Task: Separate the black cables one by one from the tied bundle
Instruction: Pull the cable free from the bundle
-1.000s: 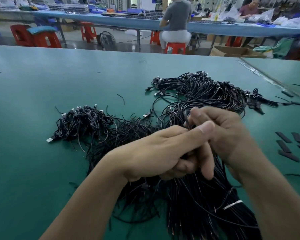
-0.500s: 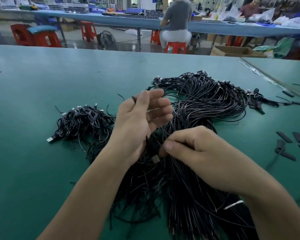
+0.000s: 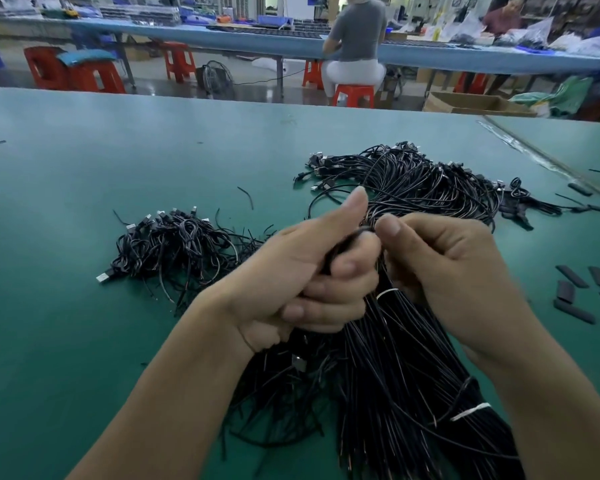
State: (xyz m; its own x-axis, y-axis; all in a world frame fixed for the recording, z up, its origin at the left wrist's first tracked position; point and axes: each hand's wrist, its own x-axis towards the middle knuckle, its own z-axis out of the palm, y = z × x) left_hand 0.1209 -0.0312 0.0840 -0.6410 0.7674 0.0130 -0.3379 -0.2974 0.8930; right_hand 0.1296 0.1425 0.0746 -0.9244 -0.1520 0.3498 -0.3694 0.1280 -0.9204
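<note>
Gripping bundle: left hand; right hand fingers pinch cable; loose pile left

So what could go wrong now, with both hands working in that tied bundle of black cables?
The left hand grips a clump of the tied bundle while the right hand pinches at one cable there. A pull could drag neighbours along and knot them.
The white tie binds the strands lower down, so a hard tug may strain a cable rather than free it.
</note>
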